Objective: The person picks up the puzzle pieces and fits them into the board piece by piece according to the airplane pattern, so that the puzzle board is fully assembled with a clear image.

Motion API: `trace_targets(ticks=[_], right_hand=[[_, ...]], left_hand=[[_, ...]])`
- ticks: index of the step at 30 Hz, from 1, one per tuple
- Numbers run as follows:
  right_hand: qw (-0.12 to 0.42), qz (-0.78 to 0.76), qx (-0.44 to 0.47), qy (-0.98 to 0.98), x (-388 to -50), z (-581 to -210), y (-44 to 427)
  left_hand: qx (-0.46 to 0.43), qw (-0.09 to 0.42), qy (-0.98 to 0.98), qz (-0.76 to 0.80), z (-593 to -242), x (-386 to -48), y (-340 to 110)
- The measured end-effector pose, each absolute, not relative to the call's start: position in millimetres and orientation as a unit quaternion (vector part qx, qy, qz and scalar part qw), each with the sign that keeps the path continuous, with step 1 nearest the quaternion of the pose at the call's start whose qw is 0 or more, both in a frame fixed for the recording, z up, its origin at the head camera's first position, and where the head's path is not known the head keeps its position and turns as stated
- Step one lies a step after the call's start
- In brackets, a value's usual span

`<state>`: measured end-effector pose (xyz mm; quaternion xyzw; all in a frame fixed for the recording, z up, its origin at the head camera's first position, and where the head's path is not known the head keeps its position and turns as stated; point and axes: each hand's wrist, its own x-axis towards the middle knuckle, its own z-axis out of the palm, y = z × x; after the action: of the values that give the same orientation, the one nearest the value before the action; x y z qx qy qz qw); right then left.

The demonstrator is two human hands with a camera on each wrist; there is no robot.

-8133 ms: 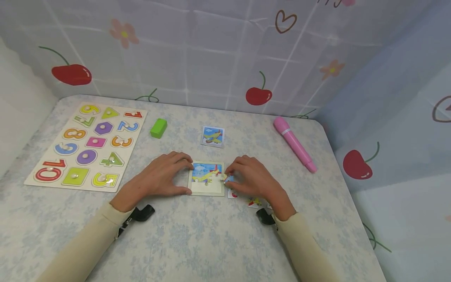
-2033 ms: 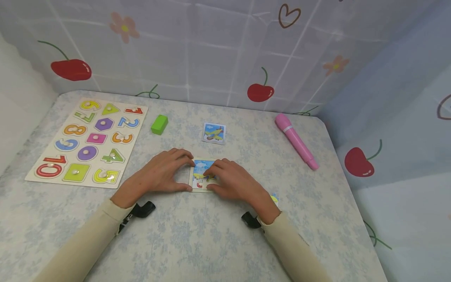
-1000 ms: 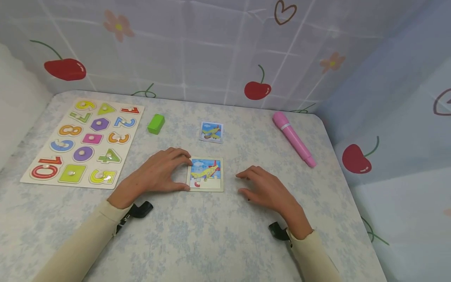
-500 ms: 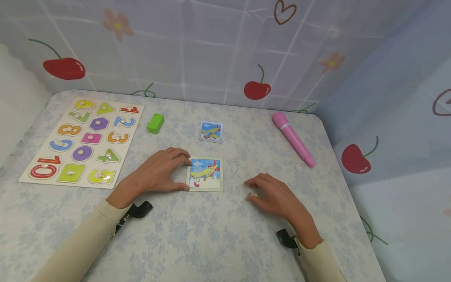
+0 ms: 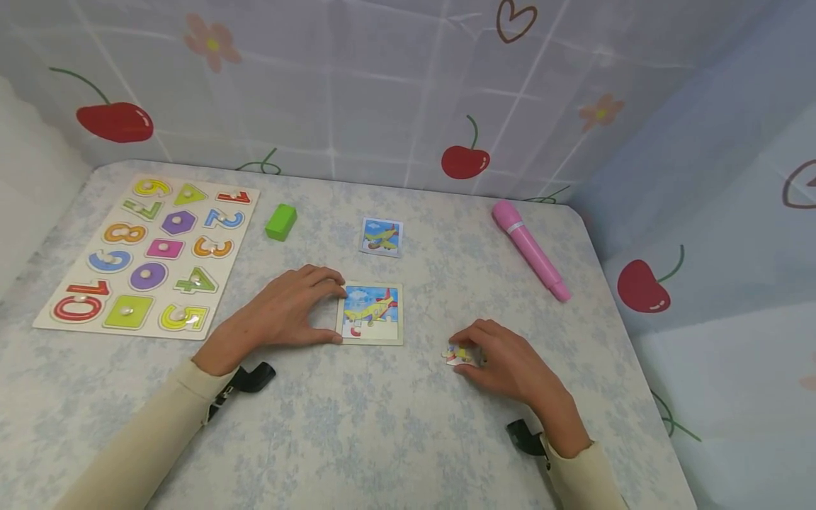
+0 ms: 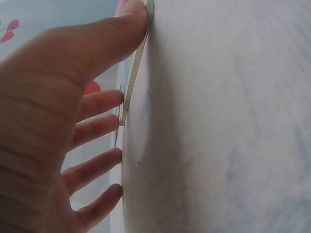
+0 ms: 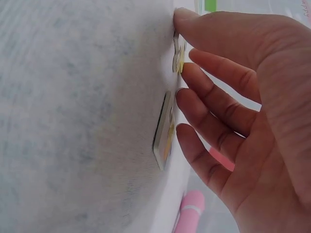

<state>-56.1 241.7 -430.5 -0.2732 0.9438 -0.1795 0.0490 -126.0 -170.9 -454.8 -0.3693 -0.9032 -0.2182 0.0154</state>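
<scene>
In the head view, my left hand [image 5: 280, 312] holds the left edge of a small jigsaw board [image 5: 398, 338], thumb at the near corner and fingers at the far one. The board bears a yellow and red plane picture, with a pale bare strip at its lower right. In the left wrist view the thumb lies on the board's edge [image 6: 137, 63]. Right of the board, my right hand [image 5: 510, 365] pinches a jigsaw piece [image 5: 457, 355] between thumb and fingers, low at the table. Another piece [image 7: 164, 133] lies beneath that hand in the right wrist view, mostly hidden from the head.
Behind the board lies a small plane picture card [image 5: 381, 237]. A green block [image 5: 281, 222] is at the back left, beside a number and shape peg puzzle [image 5: 219, 287]. A pink toy microphone [image 5: 532, 251] lies at the back right. Curtains stand behind and right.
My right hand has left the board, moved right and toward me, and taken hold of a piece. More of the plane picture now fills the board. My left hand has stayed at its edge.
</scene>
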Motion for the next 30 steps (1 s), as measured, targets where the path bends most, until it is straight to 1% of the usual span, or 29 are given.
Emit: trace_targets(ticks=[12, 23, 30], right_hand=[[0.022, -0.168, -0.311, 0.935, -63.3, -428.2, 232.8], [0.001, -0.153, -0.358, 0.921, -78.9, -419.8, 205.5], [-0.003, -0.144, -0.373, 0.917, -90.2, -416.6, 185.7]], left_hand=[[-0.367, 0.02, -0.904, -0.218, -453.7, -125.0, -171.0], [-0.365, 0.006, -0.905, -0.218, -454.6, -124.2, -169.9], [-0.362, 0.001, -0.908, -0.211, -453.2, -125.1, -170.5]])
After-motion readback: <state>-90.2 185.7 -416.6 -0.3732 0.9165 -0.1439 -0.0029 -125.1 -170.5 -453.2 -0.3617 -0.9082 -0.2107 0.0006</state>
